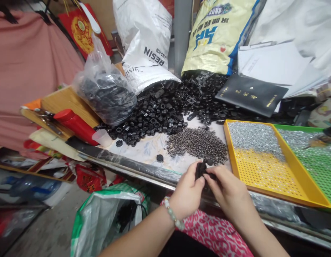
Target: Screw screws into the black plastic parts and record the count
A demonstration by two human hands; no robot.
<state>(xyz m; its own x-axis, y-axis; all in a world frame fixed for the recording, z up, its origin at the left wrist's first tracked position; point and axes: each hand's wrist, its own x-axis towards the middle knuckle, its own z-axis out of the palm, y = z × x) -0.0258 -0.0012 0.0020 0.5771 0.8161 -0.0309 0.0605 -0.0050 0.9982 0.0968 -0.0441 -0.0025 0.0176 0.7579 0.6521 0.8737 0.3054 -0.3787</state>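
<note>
Left grip (187,192), right grip (231,187), black part (199,170) between.

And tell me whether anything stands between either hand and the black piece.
Nothing visible does: the left hand holds the black piece, and the right hand has its fingers at it. The pile of small metal parts lies beyond, not between.

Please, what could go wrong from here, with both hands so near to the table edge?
A small black plastic part, held between the left hand and the right hand near the silvery table edge, might slip and fall off. The hands could also brush the heap of tiny dark metallic pieces just beyond them and scatter it. The right hand might bump the yellow perforated plastic tray beside it.
</note>
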